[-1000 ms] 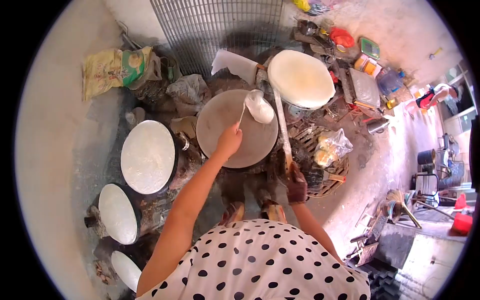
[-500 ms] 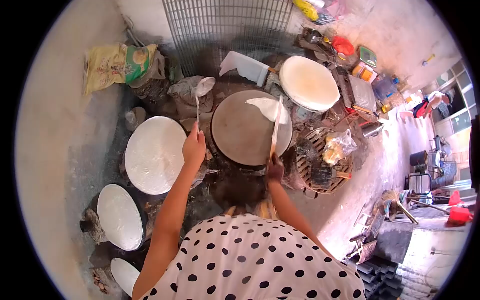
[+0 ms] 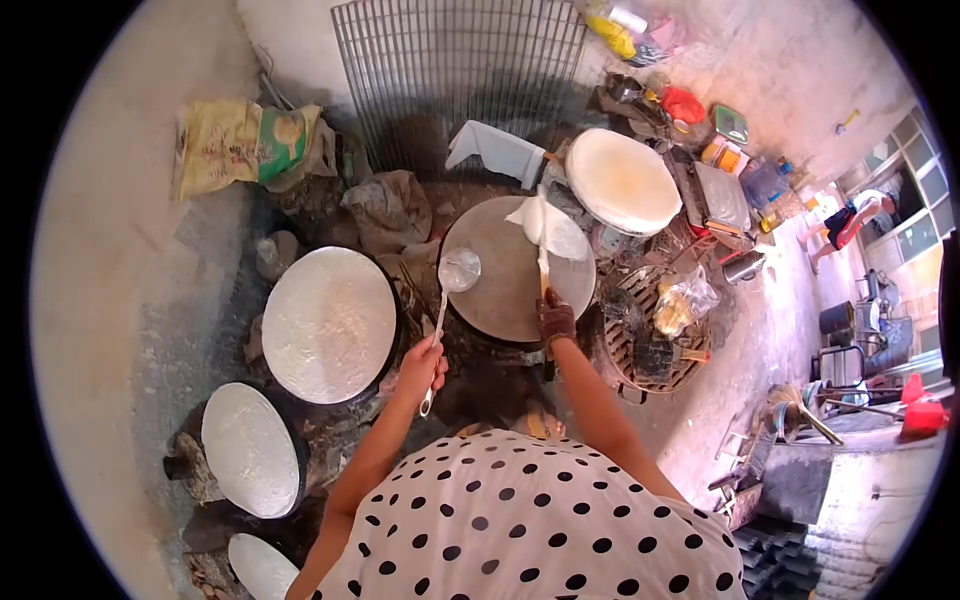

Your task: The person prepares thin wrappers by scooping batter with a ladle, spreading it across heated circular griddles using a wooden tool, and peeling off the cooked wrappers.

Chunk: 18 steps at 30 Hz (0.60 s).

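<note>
My left hand [image 3: 422, 370] is closed around the handle of a ladle [image 3: 460, 270], whose bowl hangs over the left edge of a round griddle [image 3: 500, 295]. My right hand [image 3: 556, 318], in a brown glove, grips a long flat spreader [image 3: 543, 230]. The spreader's blade reaches across the griddle and lies at a white patch of batter [image 3: 568, 240] on its far right part. Left of the griddle sits a wide round vessel of white batter or flour paste [image 3: 330, 325]; I cannot tell which.
Behind the griddle, to the right, is a round stack of pale flatbreads [image 3: 622, 182]. A grate [image 3: 650, 340] with a plastic bag [image 3: 685, 300] stands at right. More white-filled round vessels [image 3: 250, 450] line the left wall. A person [image 3: 850, 220] is far right.
My left hand has moved down and right, bringing the ladle bowl from beyond the left vessel to over the griddle. The spreader has turned slightly left, and the batter patch looks thicker beside it.
</note>
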### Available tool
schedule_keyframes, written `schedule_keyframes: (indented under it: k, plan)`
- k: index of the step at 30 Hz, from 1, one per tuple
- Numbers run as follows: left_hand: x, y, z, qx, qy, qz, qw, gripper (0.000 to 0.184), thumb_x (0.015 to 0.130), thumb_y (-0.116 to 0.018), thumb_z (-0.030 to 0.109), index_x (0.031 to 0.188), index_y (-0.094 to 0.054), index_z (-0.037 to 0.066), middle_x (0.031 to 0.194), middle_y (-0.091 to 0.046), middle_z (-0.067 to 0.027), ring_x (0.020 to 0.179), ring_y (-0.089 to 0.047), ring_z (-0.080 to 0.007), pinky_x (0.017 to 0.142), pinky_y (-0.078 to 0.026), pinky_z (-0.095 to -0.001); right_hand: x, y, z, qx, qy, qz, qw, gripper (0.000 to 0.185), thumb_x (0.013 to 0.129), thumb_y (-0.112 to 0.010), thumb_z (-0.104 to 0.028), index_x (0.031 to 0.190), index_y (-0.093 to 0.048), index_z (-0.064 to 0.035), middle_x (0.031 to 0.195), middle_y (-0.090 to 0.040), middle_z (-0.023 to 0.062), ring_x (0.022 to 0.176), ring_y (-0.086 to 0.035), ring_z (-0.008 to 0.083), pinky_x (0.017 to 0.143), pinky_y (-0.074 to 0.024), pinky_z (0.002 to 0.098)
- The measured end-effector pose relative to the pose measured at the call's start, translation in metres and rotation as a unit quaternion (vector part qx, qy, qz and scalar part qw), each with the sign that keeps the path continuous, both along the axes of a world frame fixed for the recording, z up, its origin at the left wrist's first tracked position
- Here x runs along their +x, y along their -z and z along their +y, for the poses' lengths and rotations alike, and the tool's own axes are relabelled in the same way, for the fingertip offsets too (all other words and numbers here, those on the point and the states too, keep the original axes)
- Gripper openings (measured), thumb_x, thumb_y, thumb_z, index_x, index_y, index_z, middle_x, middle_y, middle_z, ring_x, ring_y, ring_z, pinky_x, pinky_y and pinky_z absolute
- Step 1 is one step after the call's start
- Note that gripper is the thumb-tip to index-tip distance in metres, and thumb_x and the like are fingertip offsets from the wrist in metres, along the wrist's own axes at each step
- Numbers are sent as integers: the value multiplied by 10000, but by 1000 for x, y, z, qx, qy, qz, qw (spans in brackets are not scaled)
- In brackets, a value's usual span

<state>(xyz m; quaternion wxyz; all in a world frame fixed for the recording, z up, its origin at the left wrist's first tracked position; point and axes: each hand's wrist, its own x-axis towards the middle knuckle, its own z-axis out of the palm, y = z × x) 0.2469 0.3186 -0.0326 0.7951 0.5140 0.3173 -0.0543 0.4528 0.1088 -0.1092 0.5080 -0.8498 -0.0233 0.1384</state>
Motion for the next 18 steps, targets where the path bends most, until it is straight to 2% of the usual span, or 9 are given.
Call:
schedule_keyframes:
  k: [2, 4, 5, 7, 10, 11, 12, 14, 18]
  plan:
    - [-10, -28, -6, 35, 16, -52, 998, 410, 986, -404, 174, 1387, -395, 89, 577, -404, 1, 359, -361, -81, 333, -300, -215, 30, 73, -35, -5, -46, -49, 998, 487, 865, -608, -265, 1266, -532, -1, 1148, -627, 197, 984, -639, 267, 835, -479, 342]
    - [-21, -52, -12, 43, 10, -67, 997, 413, 990, -397, 180, 1390, -388, 77, 571, -394, 2, 351, -352, -82, 327, -292, -216, 33, 54, -65, 251, -8, 88, 964, 490, 871, -594, -296, 1281, -531, -35, 1125, -630, 202, 944, -646, 282, 807, -494, 360]
    - [-25, -64, -16, 45, 5, -81, 996, 415, 993, -396, 189, 1391, -386, 75, 568, -391, 4, 348, -349, -81, 323, -289, -216, 33, 48, -77, 255, -11, 89, 963, 490, 871, -594, -296, 1281, -531, -35, 1125, -630, 202, 944, -646, 282, 807, -494, 360]
    - [-32, -74, -24, 52, -6, -97, 994, 423, 999, -395, 228, 1394, -383, 79, 564, -374, 7, 340, -338, -78, 315, -282, -216, 27, 38, -95, -14, 45, 17, 999, 473, 882, -570, -303, 1297, -525, -80, 1139, -638, 160, 972, -639, 301, 805, -499, 377]
    - [-41, -71, -38, 5, -43, -114, 993, 427, 999, -395, 241, 1400, -378, 94, 570, -365, 8, 345, -333, -73, 318, -285, -213, 42, 7, -73, -148, -18, 30, 988, 441, 891, -546, -303, 1299, -527, -136, 1147, -645, 116, 1000, -628, 309, 807, -499, 393]
    - [-42, -69, -43, 9, -45, -109, 993, 427, 999, -395, 241, 1400, -378, 94, 570, -365, 8, 345, -333, -73, 318, -285, -213, 77, 86, -73, -414, -240, -193, 857, 431, 886, -542, -294, 1297, -527, -164, 1162, -641, 103, 1043, -617, 294, 822, -494, 381]
    - [-44, -64, -46, 7, -55, -93, 994, 419, 1001, -381, 228, 1402, -369, 103, 570, -367, 5, 342, -336, -83, 317, -293, -222, 81, 70, -63, -409, -242, -192, 858, 431, 886, -542, -294, 1297, -527, -164, 1162, -641, 103, 1043, -617, 294, 822, -494, 381]
    - [-46, -61, -56, 9, -66, -72, 995, 413, 1003, -367, 215, 1404, -361, 113, 570, -369, 1, 340, -339, -94, 316, -301, -230, 80, 13, -35, -152, -71, -5, 986, 448, 851, -597, -342, 1244, -581, -128, 1041, -663, 184, 919, -646, 325, 793, -482, 398]
    - [-54, -57, -75, -39, -124, -88, 988, 394, 1006, -379, 237, 1381, -391, 118, 598, -377, 20, 353, -325, -68, 339, -305, -233, 124, 69, -44, 94, -155, 33, 983, 434, 851, -606, -332, 1222, -603, -108, 1048, -672, 170, 911, -659, 272, 786, -486, 374]
